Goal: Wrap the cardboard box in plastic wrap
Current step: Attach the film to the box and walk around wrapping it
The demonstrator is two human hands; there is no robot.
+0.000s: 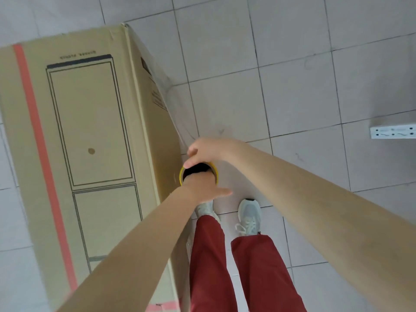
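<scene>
The wrap roll [215, 173] lies between the left hand [202, 190] and right hand [209, 149], just right of the cardboard box [90, 131].

Floor [292, 64] of pale grey square tiles, thin dark grout lines [258, 70] running as a slanted grid, a few faint dark scuff marks [220, 131] on the tiles, what seems a white power strip [392, 132] lying at the right edge, soft even light

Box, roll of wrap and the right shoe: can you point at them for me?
box [94, 122]: head view, on its broad printed face.
roll of wrap [181, 175]: head view, on its yellow rim.
right shoe [249, 210]: head view, on its grey toe.
</scene>
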